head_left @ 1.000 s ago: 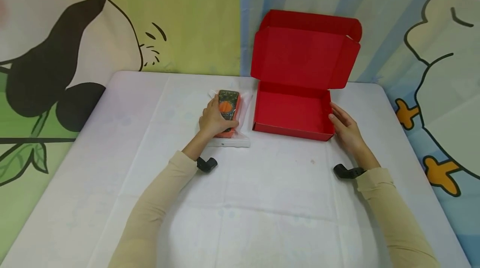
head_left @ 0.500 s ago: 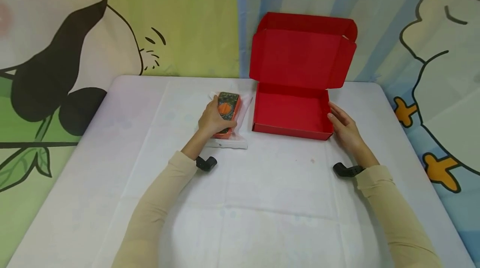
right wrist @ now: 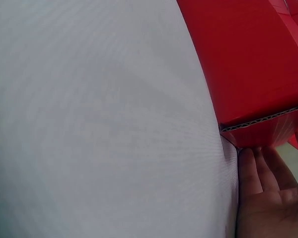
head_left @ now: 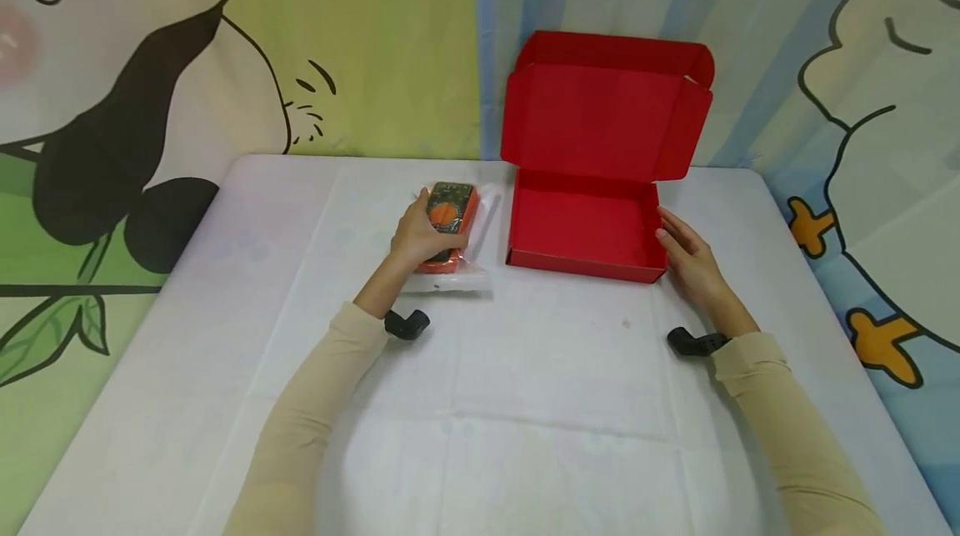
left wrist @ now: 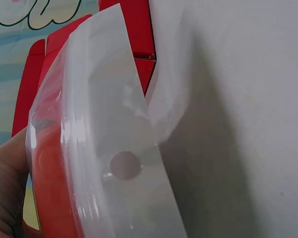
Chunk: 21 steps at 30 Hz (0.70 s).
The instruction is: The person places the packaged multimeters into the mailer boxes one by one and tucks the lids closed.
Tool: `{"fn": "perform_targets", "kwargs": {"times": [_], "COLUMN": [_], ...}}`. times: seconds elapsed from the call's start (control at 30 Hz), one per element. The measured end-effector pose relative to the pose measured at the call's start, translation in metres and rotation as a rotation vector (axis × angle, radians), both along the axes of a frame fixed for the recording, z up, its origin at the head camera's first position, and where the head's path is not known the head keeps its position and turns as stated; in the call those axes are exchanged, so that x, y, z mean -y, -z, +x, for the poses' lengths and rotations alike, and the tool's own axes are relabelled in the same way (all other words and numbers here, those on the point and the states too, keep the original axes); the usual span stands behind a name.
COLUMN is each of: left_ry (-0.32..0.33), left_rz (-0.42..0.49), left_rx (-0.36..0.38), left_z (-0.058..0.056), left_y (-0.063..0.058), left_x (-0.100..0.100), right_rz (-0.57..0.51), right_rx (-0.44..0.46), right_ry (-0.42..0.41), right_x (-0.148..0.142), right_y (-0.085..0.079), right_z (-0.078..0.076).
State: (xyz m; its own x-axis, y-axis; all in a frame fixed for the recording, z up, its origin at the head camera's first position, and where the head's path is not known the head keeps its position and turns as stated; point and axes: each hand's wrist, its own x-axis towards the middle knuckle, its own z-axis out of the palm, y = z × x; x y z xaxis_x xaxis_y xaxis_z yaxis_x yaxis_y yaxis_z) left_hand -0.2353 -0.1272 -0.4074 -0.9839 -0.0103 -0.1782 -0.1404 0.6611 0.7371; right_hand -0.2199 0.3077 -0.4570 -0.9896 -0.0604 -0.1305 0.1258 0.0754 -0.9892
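In the head view my left hand (head_left: 420, 234) grips an orange-and-dark multimeter (head_left: 453, 204) sealed in a clear plastic bag (head_left: 450, 279). The thumb lies across its lower part and the fingers wrap its left side. Up close in the left wrist view, the multimeter's orange edge (left wrist: 52, 183) shows through the bag, whose pale flap (left wrist: 124, 148) hangs over the tablecloth with a shadow beside it. My right hand (head_left: 693, 265) holds the right wall of an open red cardboard box (head_left: 585, 223). In the right wrist view, straight fingers (right wrist: 268, 171) touch that wall from outside.
The box lid (head_left: 603, 115) stands raised against the patterned backdrop (head_left: 390, 44). A white tablecloth (head_left: 525, 386) covers the table. Black wrist mounts (head_left: 407, 324) sit below each hand.
The left hand has shifted slightly left with the bagged multimeter, which now tilts more. The right hand and the box have stayed put; the head view has shifted a little.
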Motion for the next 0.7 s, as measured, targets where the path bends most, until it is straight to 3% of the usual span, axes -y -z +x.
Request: {"fn": "perform_targets", "kwargs": {"times": [0.3, 0.7], "left_ry": [0.038, 0.062], "left_rz": [0.017, 0.050], "left_rx": [-0.033, -0.013], "left_z": [0.005, 0.011], "left_y": [-0.018, -0.036], "left_x": [-0.004, -0.011], "right_rz": [0.029, 0.021], "right_rx": [0.006, -0.006], "right_ry": [-0.013, -0.025], "right_x": [0.001, -0.001], "right_y": [-0.006, -0.003], "right_z": [0.003, 0.001]}}
